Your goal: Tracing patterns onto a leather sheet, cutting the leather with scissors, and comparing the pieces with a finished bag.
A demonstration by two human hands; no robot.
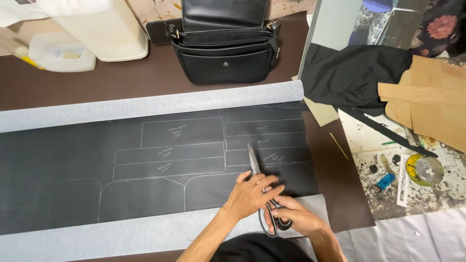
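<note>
Right hand (296,218) has its grip through the scissors (264,199) handles, partly hidden by the left hand (252,194) lying flat.

Black sheet (160,170) chalked with white outlines — pale grey at its rolled edges, black-handled scissors (264,199) with silver blades, glossy black bag (224,41), brown tabletop (121,80), tan cardboard (429,99) — cream container (102,29).

A brown table (121,85) carries a marked black sheet (73,179), a black bag (225,58) and white containers (63,51).
</note>
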